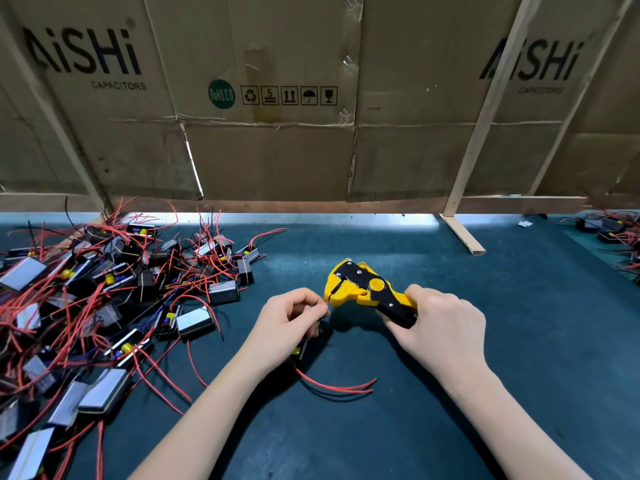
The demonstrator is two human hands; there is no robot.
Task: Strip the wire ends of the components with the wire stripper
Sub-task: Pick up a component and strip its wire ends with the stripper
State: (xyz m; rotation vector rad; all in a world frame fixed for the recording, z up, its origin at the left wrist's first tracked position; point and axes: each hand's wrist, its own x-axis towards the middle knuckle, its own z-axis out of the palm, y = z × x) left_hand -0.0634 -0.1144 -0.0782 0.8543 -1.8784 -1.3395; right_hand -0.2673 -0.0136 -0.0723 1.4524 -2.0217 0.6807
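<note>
Between left hand [289, 318] and wire stripper [369, 292] in right hand [440, 327], pinched red wire [328, 301]

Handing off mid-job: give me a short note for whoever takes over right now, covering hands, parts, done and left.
Left hand pinches a red wire end of one component, feeding it into the stripper's mouth.
Right hand grips the handles of the yellow wire stripper.
Pile of components lies left on the green mat; smaller group far right.
Left: squeeze, strip, continue. Finished count cannot be told.
</note>
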